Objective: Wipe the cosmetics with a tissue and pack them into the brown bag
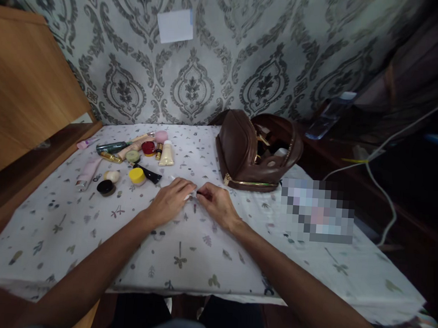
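Both hands meet above a white cloth-covered surface [211,268] printed with small plants. The left hand [169,200], back uppermost, has a narrow grip on a small white item [188,196], mostly hidden by the fingers. The right hand [216,201] holds a small black piece [199,193] in a closed, pinching grip, just beside the white item; whether the two pieces are joined cannot be told.

Left of the hands, cosmetics lie in a loose group. Nearest the left hand: a black tube [150,173] lying flat and a squat round jar with a yellow lid [137,175]. Farther left: a round jar with a black lid [106,187] and a pale pink tube with a silvery cap [88,172]. Behind: a cream-coloured tube with a white cap [167,155] and a round jar with a dark red lid [148,148].

Beyond the right hand, a brown leather-like bag [237,148] with gold-coloured zips stands open, various items inside.
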Available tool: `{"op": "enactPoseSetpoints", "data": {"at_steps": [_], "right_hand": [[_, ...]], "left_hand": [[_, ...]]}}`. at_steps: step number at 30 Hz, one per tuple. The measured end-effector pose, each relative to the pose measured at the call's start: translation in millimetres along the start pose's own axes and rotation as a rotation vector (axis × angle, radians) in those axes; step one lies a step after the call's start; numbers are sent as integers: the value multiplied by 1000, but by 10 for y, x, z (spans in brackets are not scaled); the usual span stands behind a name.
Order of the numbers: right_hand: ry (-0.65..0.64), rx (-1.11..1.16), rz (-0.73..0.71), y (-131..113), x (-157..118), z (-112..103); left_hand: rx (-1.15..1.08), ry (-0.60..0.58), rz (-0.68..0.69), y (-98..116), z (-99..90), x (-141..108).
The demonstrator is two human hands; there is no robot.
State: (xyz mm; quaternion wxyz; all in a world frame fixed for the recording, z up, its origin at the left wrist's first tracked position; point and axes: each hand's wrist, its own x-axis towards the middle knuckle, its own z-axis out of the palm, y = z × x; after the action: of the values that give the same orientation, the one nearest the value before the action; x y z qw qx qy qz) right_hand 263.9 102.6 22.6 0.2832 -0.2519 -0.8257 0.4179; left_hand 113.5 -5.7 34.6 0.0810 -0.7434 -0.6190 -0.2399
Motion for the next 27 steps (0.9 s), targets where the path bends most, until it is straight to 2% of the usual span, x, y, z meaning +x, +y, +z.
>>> {"op": "enactPoseSetpoints", "data": {"at_steps": [9, 17, 22, 27], "right_hand": [[-43, 124, 49, 87, 26, -9], [-102, 205, 104, 134, 71, -52], [-83, 152, 84, 121, 58, -62], [-10, 21, 39, 68, 21, -81]], "left_hand": [[-4, -49, -47, -151, -70, -12], [-53, -15, -230, -448, -157, -69], [-102, -1, -271, -485, -130, -71], [-113, -1, -284, -483, -115, -69]]}}
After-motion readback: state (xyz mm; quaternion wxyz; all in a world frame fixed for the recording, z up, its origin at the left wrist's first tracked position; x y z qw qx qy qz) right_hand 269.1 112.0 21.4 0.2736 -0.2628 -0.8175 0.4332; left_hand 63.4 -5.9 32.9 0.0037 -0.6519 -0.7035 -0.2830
